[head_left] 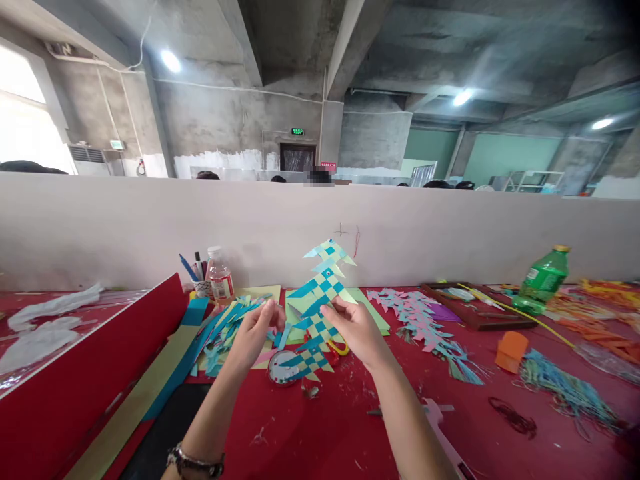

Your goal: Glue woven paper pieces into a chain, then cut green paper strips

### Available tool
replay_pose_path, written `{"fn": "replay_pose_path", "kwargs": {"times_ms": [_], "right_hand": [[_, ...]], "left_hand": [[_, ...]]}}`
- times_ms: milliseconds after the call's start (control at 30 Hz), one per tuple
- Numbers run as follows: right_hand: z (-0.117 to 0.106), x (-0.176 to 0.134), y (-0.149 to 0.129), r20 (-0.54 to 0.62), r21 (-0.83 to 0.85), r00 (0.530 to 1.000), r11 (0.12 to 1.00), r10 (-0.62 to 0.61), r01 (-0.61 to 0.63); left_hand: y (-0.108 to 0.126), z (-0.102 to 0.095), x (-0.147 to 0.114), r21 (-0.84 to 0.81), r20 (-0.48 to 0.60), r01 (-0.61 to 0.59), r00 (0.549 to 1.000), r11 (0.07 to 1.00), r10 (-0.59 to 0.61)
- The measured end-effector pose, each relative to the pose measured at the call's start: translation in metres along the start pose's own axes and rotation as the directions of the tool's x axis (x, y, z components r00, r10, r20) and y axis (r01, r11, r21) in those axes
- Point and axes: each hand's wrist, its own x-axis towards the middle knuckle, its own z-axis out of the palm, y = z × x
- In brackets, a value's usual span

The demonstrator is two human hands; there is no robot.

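Note:
Blue and pale-green woven paper fish (327, 288) hang joined in a column in front of me. My right hand (356, 328) pinches the column at its right edge, thumb on the front. To its left, my left hand (261, 325) is closed with thumb and fingertips together; whatever it may hold is too small to make out. Below the fish lies a round white dish (283, 368) with a dark rim, partly covered by the lowest fish. Yellow-handled scissors (340, 347) show partly behind the column.
Cut paper strips (220, 340) pile at left beside a clear bottle (220, 275). Pink and blue woven fish (407, 307) lie at right, near a brown tray (483, 317), a green bottle (545, 279) and blue tassels (565, 387). A white partition (150, 227) stands behind the red table.

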Motion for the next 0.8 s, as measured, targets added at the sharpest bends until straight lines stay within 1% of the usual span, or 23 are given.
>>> {"fn": "replay_pose_path", "kwargs": {"times_ms": [67,167,333,433,567,633,700,800], "right_hand": [[0.001,0.000,0.000,0.017,0.005,1.000,1.000,-0.012,0.012],[0.002,0.001,0.000,0.042,0.008,0.999,1.000,-0.030,0.030],[0.004,0.001,0.000,0.031,-0.011,0.998,0.998,-0.054,0.054],[0.004,0.002,0.001,0.013,0.003,0.997,0.997,-0.077,0.077],[0.001,0.003,0.002,-0.081,0.038,0.991,0.993,-0.106,0.109],[-0.003,0.004,0.002,-0.143,0.062,0.983,0.990,-0.114,0.124],[-0.008,0.005,0.003,-0.219,0.094,0.969,0.985,-0.118,0.142],[-0.018,0.006,0.003,-0.317,0.150,0.942,0.975,-0.110,0.164]], "left_hand": [[0.004,0.004,-0.002,0.006,0.076,0.010,0.997,1.000,-0.011],[0.007,0.013,-0.007,0.045,0.196,0.052,0.979,0.998,-0.060],[0.008,0.022,-0.009,0.157,0.264,0.058,0.959,0.986,-0.099],[0.010,0.022,-0.008,0.142,0.287,0.083,0.950,0.986,-0.121],[0.008,0.019,-0.007,0.072,0.319,0.142,0.934,0.987,-0.158],[0.006,0.017,-0.007,0.104,0.365,0.118,0.919,0.988,-0.149],[0.004,0.016,-0.008,0.157,0.430,0.084,0.891,0.984,-0.145],[0.004,0.016,-0.008,0.222,0.489,0.063,0.856,0.973,-0.167]]}}
